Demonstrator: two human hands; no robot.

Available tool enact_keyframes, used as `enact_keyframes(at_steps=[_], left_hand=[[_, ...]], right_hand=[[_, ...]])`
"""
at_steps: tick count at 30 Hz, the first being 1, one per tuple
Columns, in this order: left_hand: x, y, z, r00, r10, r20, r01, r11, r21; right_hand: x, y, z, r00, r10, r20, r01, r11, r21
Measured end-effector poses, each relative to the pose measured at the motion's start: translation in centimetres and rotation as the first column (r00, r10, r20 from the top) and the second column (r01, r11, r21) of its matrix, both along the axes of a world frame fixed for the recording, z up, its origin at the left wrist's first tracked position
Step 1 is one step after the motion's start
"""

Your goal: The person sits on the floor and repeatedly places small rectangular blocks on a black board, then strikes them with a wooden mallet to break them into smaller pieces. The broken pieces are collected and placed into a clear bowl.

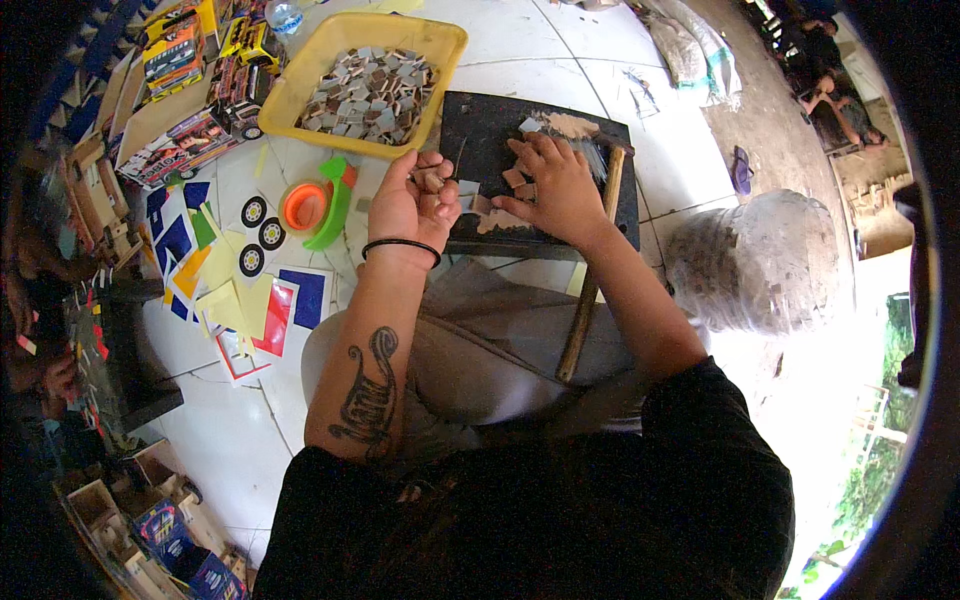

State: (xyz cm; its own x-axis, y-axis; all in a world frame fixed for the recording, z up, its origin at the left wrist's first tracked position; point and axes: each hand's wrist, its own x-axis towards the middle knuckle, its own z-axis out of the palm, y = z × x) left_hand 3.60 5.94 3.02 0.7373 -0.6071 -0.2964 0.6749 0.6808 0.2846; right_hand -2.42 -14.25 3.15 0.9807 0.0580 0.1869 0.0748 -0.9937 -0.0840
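Note:
My left hand (415, 205) is turned palm up, its fingers curled around what look like small square pieces, partly hidden by the fingers. My right hand (560, 185) lies palm down with spread fingers over a black board (460, 125). Beneath and beside its fingers are small brown square pieces (515, 178); its thumb is close to another piece at the board's near side. Pale brown powder (568, 124) is strewn on the board. A wooden-handled hammer (592, 285) rests across the board's right side, its handle extending toward my lap.
A yellow basin (285, 125) of small grey and brown squares stands beyond my left hand. Nearby are an orange tape roll in a green dispenser (338, 205), black toy wheels (271, 234) and coloured sheets (228, 300). Toy trucks (180, 145) stand left; a wrapped bundle (760, 262) sits right.

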Motion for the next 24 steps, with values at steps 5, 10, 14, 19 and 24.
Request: enact_keyframes(at_steps=[5, 10, 14, 19, 24], left_hand=[[0.1, 0.1, -0.3, 1.0, -0.025, -0.004, 0.025, 1.0, -0.015], [-0.2, 0.0, 0.1, 1.0, -0.024, 0.013, 0.024, 0.999, 0.028], [-0.8, -0.3, 0.4, 0.999, -0.01, 0.034, 0.009, 0.999, 0.048], [-1.4, -0.8, -0.2, 0.999, -0.048, 0.007, 0.047, 0.998, 0.035], [-1.7, -1.4, -1.1, 1.0, -0.017, -0.018, 0.019, 0.993, 0.12]], right_hand=[[0.2, 0.4, -0.7, 0.995, 0.09, 0.039, -0.091, 0.996, 0.006], [0.4, 0.0, -1.0, 0.986, 0.1, 0.131, -0.103, 0.995, 0.018], [0.7, -0.4, -1.4, 0.985, 0.112, 0.132, -0.122, 0.99, 0.068], [1.3, -0.7, -1.9, 0.976, 0.159, 0.147, -0.176, 0.978, 0.114], [2.3, -1.8, -1.4, 0.98, -0.046, 0.192, -0.052, 0.878, 0.476]])
